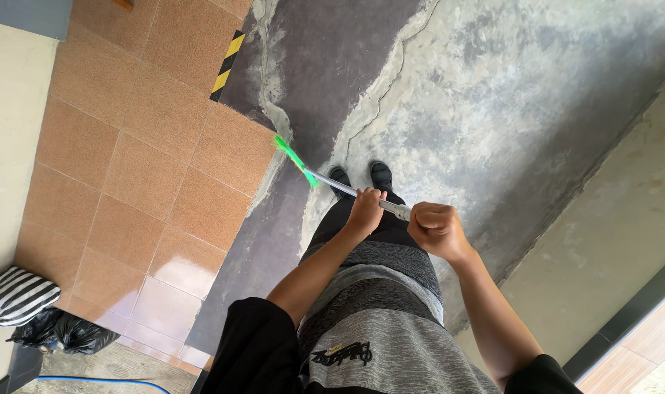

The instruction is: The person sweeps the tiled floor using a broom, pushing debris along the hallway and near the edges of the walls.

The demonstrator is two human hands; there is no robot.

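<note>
Both my hands grip the silver metal handle (pixel 331 182) of a broom. My left hand (pixel 367 209) closes around the shaft lower down. My right hand (pixel 436 228) is clenched on the top end of the handle. The broom's green bristle head (pixel 292 156) rests on the floor where the orange tiles (pixel 157 168) meet the dark patched concrete (pixel 325 66). My two black shoes (pixel 362 175) stand just behind the broom head.
A yellow-and-black hazard strip (pixel 227 64) marks the tile edge. At the lower left lie a striped bag (pixel 15 295), black bin bags (pixel 63 332) and a blue hose (pixel 92 380). A pale wall (pixel 12 131) runs along the left; a raised ledge (pixel 624 219) is on the right.
</note>
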